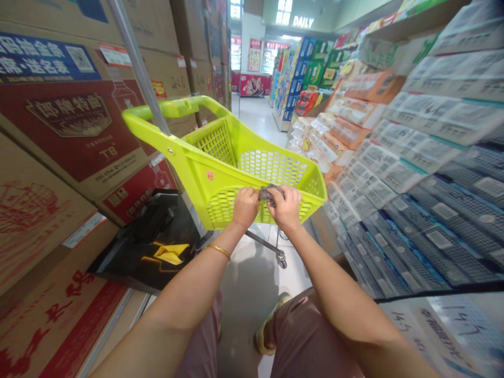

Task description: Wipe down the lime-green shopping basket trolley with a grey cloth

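Note:
A crumpled grey cloth (pixel 271 193) is bunched between my two hands, in front of the near rim of a yellow-green plastic shopping cart (pixel 252 176). My left hand (pixel 247 206) is closed in a fist at the cloth's left end; its fingertips are mostly hidden. My right hand (pixel 287 207) has its thumb and fingers closed around the cloth's right part. Whether either hand also touches the cart's rim, I cannot tell. The cart stands sideways before me, its basket wall full of oval holes.
Stacked cardboard boxes (pixel 71 121) line the left side, with a black bag (pixel 149 247) low beside them. Packs of tissue paper (pixel 429 121) fill the right side. A grey metal pole (pixel 137 58) rises by the cart's handle, and a caster wheel (pixel 281 258) shows below the basket.

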A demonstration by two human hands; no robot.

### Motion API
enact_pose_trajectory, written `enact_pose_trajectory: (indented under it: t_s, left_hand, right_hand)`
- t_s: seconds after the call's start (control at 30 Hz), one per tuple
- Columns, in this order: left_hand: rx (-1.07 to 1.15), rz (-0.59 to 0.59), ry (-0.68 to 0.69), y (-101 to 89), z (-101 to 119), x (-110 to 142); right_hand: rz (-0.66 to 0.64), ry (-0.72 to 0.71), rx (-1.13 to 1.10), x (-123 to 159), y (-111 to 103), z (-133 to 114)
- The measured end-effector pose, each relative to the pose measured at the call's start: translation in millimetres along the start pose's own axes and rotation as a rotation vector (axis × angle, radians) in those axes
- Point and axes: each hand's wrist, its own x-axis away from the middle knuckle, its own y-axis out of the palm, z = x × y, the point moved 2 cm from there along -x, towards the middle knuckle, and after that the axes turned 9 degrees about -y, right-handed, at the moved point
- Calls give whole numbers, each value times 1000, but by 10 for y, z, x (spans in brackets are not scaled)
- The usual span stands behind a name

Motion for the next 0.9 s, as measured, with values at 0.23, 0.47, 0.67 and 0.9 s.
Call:
enact_pose_trajectory:
  t_s: [0.23,0.47,0.67,0.9]
  left_hand:
    - [8,21,7,23,-12,15]
    - [-34,67,17,16,-8,55]
    - [-43,68,17,14,-30,74]
    - [-57,51,14,6,-35,97]
  right_hand:
    - [-273,-104,0,279,207,-146]
    - [-483,-279,-45,646,396,-232]
    - [-280,-160,-16,346,169,-135]
    - [19,54,35,56,-92,48]
